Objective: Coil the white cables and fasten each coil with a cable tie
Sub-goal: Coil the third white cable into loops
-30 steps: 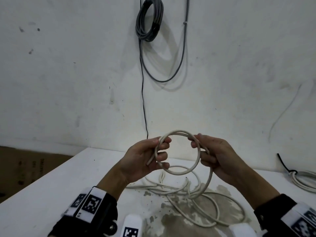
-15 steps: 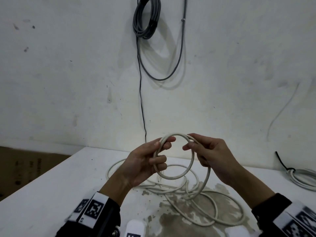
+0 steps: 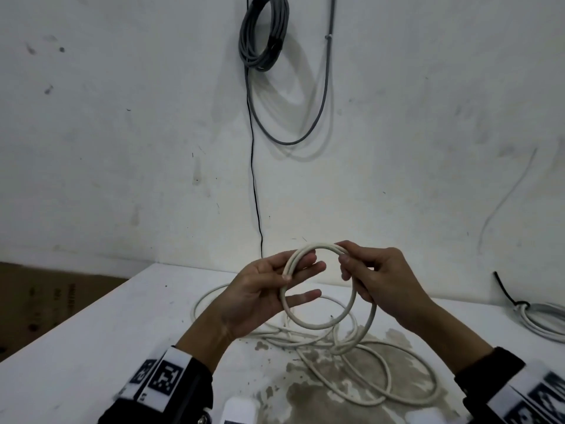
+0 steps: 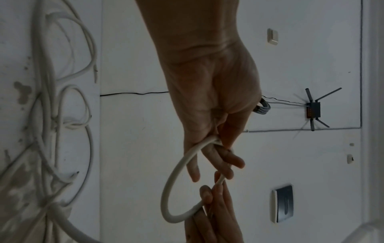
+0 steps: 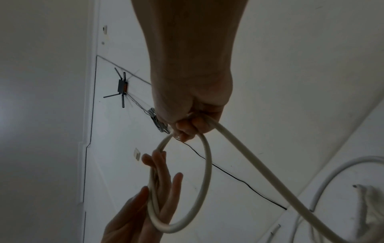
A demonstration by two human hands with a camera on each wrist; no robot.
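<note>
I hold a small loop of white cable [image 3: 318, 324] up above the white table [image 3: 91, 347]. My left hand [image 3: 293, 275] pinches the loop's left side, thumb pressing two strands against nearly straight fingers. At the loop's top right, my right hand [image 3: 348, 261] curls round the cable. From there the cable drops to a loose tangle [image 3: 382, 377] on the table. The left wrist view shows the left hand [image 4: 218, 157] holding the loop [image 4: 172, 172]. In the right wrist view the right hand [image 5: 185, 134] grips the cable [image 5: 205, 172].
A bundled cable with a black tie [image 3: 544, 322] lies at the table's right edge. A grey cable coil [image 3: 264, 35] hangs on the wall behind. A cardboard box [image 3: 46, 301] sits beyond the table's left edge. Stains mark the table under the tangle.
My right hand has moved in toward the left along the top of the loop, laying a second strand beside the first. My left fingers have straightened.
</note>
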